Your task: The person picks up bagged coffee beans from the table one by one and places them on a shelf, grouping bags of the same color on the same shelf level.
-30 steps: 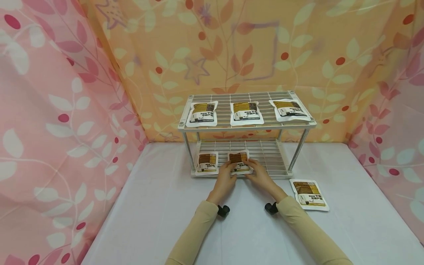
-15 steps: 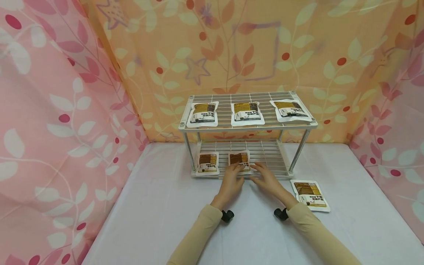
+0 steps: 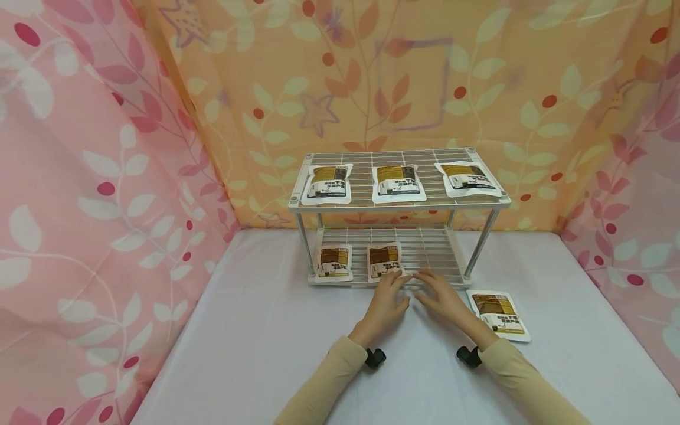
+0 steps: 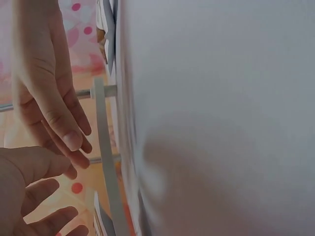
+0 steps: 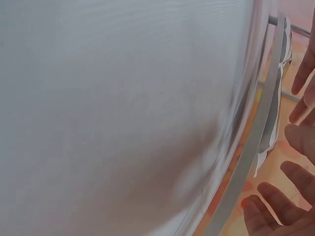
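Note:
In the head view a white two-tier wire rack (image 3: pixel 399 205) carries food pouches. My left hand (image 3: pixel 386 304) hovers just in front of the lower shelf, its fingers loosely bent and holding nothing; its fingertips overlap the lower edge of a brown-and-white pouch (image 3: pixel 385 260), and whether they touch it I cannot tell. To the right, my right hand (image 3: pixel 443 298) holds nothing, fingers relaxed and pointing toward the left one. Both wrist views show bent fingers with air between them. Another pouch (image 3: pixel 499 314) lies flat on the table beside the right forearm.
On the top shelf lie a left pouch (image 3: pixel 327 184), a middle pouch (image 3: pixel 398 183) and a right pouch (image 3: pixel 468 178). The lower shelf also holds a pouch (image 3: pixel 334 262) at its left. Floral cloth (image 3: pixel 276 88) walls in the white table (image 3: pixel 255 330) behind and at both sides.
Both hands have let go of the middle pouch on the lower shelf and drawn back toward the front right. That pouch stays on the shelf.

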Demonstrator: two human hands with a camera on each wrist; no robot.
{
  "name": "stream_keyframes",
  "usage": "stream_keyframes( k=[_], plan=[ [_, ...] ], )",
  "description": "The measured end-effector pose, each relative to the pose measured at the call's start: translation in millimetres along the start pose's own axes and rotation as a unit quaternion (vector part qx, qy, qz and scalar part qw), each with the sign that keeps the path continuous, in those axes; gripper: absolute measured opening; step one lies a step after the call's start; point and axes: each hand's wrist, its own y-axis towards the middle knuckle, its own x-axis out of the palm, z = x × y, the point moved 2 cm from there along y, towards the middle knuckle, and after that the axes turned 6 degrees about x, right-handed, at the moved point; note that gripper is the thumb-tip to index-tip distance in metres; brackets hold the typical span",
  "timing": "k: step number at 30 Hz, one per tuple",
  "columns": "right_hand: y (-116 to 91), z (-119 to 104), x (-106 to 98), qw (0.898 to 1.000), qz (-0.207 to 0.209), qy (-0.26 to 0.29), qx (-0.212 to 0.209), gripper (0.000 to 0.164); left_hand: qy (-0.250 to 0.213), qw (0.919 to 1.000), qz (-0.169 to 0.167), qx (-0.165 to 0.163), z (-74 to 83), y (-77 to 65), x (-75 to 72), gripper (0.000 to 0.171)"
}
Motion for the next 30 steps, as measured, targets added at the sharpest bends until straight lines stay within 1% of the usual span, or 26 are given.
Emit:
stream_keyframes(
  k=[5, 11, 13, 17, 21, 24, 26, 30],
  plan=[
    [-10.1, 3.8, -10.3, 1.000, 0.003, -0.010, 0.004, 0.048, 0.001, 0.9996, -0.026, 0.008, 8.0, -4.0, 6.9, 0.046],
    [-19.9, 8.0, -23.8, 1.000, 0.001, -0.014, -0.017, 0.048, -0.006, 0.9982, -0.057, 0.016, 18.7, -8.4, 13.2, 0.048],
    [-22.8, 10.3, -26.5, 1.000, 0.000, -0.017, -0.022, 0.048, -0.010, 0.9976, -0.067, 0.014, 22.5, -9.3, 15.3, 0.049],
    [-29.2, 13.7, -31.9, 0.999, 0.001, -0.026, -0.024, 0.048, -0.029, 0.9949, -0.096, 0.000, 30.7, -10.3, 19.0, 0.049],
    [-34.4, 16.4, -40.1, 0.999, -0.002, -0.034, -0.015, 0.048, -0.043, 0.9916, -0.122, -0.009, 38.9, -10.6, 24.0, 0.050],
    [-38.1, 20.8, -46.3, 0.999, -0.010, -0.040, -0.004, 0.048, -0.045, 0.9905, -0.130, -0.007, 44.2, -10.4, 29.1, 0.051],
    [-40.4, 24.1, -50.0, 0.999, -0.009, -0.043, -0.006, 0.048, -0.048, 0.9898, -0.134, -0.005, 47.7, -10.3, 32.3, 0.051],
    [-44.0, 29.8, -57.2, 0.998, 0.006, -0.047, -0.033, 0.048, -0.061, 0.9886, -0.137, -0.007, 53.9, -9.6, 37.2, 0.050]
  ],
)
